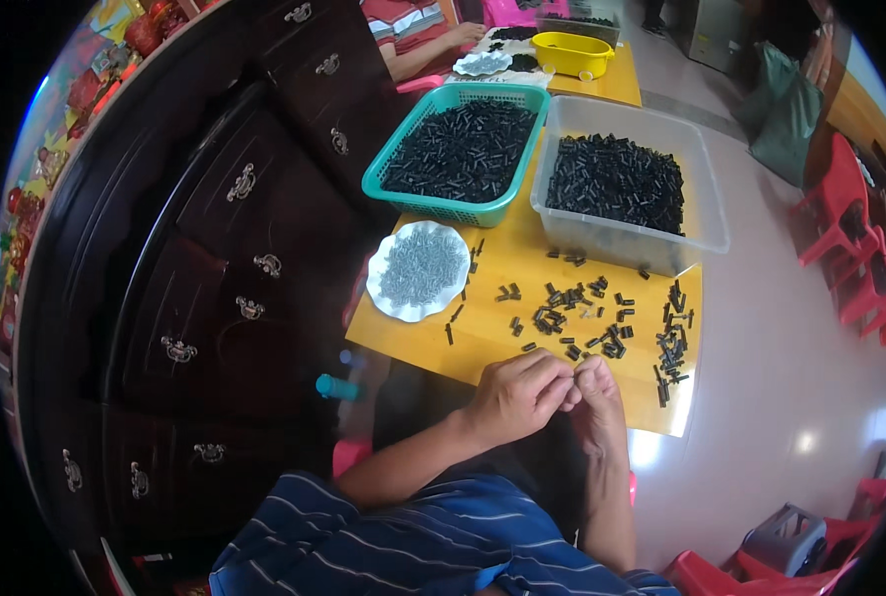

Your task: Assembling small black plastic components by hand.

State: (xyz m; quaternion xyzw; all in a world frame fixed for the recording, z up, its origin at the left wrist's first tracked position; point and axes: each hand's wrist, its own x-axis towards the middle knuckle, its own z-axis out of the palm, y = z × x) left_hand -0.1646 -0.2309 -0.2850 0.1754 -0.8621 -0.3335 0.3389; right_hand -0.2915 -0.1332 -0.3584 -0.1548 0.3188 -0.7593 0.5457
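Two bare hands meet just above the near edge of one yellow wooden table [418, 341]. The left hand [518, 395] has its thumb and forefinger pressed together; the right hand [599, 399] does the same, and the two grips touch at the fingertips. Whatever they pinch is too small and hidden to tell.

Just beyond them lie dozens of short black tubular pieces [548, 321], too jumbled to count exactly: one loose scatter in the middle, one longer heap [673, 343] along the right side, and a sparse line of a few near the left. Two containers behind hold hundreds more: one green plastic basket with perforated walls [492, 213] on the left and one translucent plastic tub [617, 250] on the right, side by side. One white scalloped plate [408, 315], near the basket, carries a heap of thin silvery metal pins [421, 266], too many to count.

Farther back, a second table [624, 87] bears one yellow oval tub [572, 58] and one smaller white plate [460, 70], with one co-worker's hand [466, 35] resting there.
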